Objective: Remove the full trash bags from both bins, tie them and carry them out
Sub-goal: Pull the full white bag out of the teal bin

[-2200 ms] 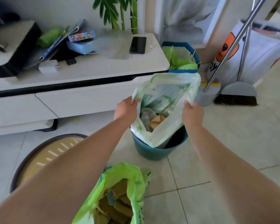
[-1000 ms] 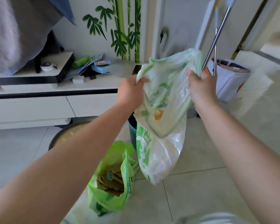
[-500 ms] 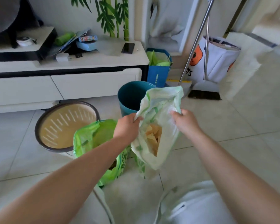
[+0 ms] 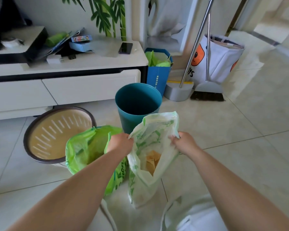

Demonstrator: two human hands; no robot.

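Holding white bag (image 4: 140, 189) open by its rim: left hand (image 4: 120, 144) pinches one edge, right hand (image 4: 183, 142) grips the other. Tan paper scraps inside. The bag hangs low before the teal bin (image 4: 127, 120), whose bare inner wall shows. Green bag (image 4: 77, 155) stands just left, mouth open, contents unclear. Tan bin (image 4: 57, 130) lies further left.
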